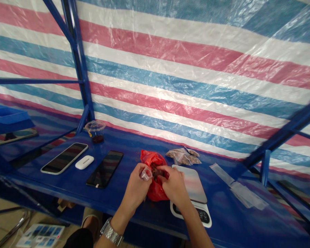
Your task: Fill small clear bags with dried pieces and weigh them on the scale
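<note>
A red plastic bag (155,192) lies open on the blue table, with brown, crumbly contents showing in its mouth. My left hand (137,184) is closed on a small clear plastic bag (146,174), held at the left side of the red bag's opening. The fingers of my right hand (174,184) reach into the red bag and are curled at the brown bits; what they pinch is too small to make out. A white kitchen scale (192,184) with a metal plate stands just right of my right hand, its display partly hidden by my forearm.
Filled small bags (183,156) lie behind the scale, and flat clear bags (248,194) to its right. On the left are a black phone (105,168), a white earbud case (84,162), a white-edged phone (64,158) and a clear cup (95,130) with dark liquid. A blue frame post (79,58) rises behind.
</note>
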Demonstrator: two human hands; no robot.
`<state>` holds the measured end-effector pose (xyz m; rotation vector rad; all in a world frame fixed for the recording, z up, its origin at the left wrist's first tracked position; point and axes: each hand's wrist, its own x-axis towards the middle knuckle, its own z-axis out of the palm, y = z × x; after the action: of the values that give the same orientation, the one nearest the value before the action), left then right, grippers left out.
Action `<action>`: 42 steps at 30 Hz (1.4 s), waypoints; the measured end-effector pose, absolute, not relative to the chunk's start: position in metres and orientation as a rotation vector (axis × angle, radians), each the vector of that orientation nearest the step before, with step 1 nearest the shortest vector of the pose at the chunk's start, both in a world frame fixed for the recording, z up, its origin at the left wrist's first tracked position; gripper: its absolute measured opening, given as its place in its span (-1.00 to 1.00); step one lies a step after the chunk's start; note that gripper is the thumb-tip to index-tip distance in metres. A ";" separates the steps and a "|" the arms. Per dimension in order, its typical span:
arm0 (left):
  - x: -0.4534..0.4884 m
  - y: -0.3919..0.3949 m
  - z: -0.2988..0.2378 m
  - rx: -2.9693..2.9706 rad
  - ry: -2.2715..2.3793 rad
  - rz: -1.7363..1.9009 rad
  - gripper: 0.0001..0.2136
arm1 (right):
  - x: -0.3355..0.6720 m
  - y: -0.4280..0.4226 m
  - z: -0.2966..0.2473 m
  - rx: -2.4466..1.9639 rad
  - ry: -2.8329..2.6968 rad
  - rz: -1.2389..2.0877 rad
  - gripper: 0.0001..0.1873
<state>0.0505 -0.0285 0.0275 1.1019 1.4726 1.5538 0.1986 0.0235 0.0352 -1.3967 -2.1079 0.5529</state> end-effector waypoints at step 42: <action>0.042 -0.027 0.021 1.210 1.699 1.548 -0.84 | 0.203 0.026 0.046 -1.303 -2.140 0.205 -0.67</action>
<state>0.0419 -0.0269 0.0205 1.2103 1.6989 1.5479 0.2029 0.0264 0.0457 -1.3029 -2.1398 0.2053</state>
